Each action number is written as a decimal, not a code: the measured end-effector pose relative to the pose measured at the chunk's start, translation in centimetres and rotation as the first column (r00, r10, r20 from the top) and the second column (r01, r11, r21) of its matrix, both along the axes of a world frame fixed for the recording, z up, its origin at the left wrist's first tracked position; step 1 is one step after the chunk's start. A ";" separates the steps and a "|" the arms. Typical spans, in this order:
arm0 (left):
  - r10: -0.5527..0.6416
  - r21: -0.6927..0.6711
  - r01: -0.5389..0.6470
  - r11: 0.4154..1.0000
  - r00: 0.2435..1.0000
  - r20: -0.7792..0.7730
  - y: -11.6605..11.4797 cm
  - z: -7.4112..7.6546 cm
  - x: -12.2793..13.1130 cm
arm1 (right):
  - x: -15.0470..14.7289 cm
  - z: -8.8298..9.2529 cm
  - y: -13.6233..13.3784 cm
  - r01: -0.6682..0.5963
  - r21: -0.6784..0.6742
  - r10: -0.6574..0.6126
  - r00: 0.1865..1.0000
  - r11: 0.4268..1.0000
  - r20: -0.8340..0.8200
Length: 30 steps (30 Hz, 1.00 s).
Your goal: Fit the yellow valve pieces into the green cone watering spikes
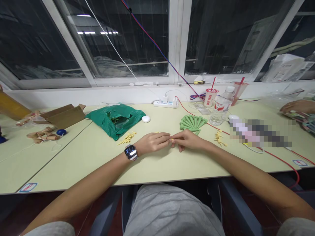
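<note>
At frame centre, the right hand (188, 140) pinches a small yellowish piece (172, 140) at the left hand (155, 143), whose grip cannot be told; judged as two-handed fine handling, the next move calling for steady alignment.

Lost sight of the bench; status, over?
Left hand, right hand meet at small piece, mostly hidden. Yellow pegs lie both sides. Green pieces just beyond; nothing seen in the way.

On the table (86, 157), a clear bottle (220, 113) stands close to a printed cup (210, 98) with a red straw (213, 84). Farther left there is a white power strip (163, 104), then a cardboard box (65, 118). Near this box, a blue ball (61, 132) lies beside wooden pieces (36, 136).
</note>
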<state>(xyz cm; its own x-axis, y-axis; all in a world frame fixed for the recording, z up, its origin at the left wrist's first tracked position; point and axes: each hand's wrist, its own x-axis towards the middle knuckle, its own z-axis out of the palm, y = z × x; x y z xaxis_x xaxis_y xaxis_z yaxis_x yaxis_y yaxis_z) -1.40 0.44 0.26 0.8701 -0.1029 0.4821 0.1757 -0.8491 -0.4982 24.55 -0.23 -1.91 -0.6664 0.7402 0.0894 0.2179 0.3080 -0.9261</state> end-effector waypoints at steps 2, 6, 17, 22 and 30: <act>0.012 0.006 -0.012 1.000 1.000 -0.004 -0.1 -0.1 0.0 | 0.1 -0.1 0.0 -0.005 0.020 0.005 1.000 1.000 0.009; 0.060 -0.089 -0.060 0.994 0.998 0.000 0.0 -0.7 0.1 | 0.2 -0.2 -0.1 -0.005 0.082 0.000 0.998 0.997 0.062; 0.093 -0.274 -0.089 0.958 0.996 0.004 0.2 -1.2 0.4 | 0.0 0.2 -0.7 -0.047 0.346 -0.004 0.989 0.937 0.147; 0.116 -0.380 -0.104 0.919 0.993 0.008 0.2 -1.5 0.5 | -0.1 -0.7 -0.2 -0.070 0.551 -0.026 0.986 0.831 0.164; 0.136 -0.552 -0.021 0.834 0.976 0.169 0.6 -2.0 1.0 | -0.4 -1.5 0.1 0.025 0.748 -0.209 0.966 0.663 0.153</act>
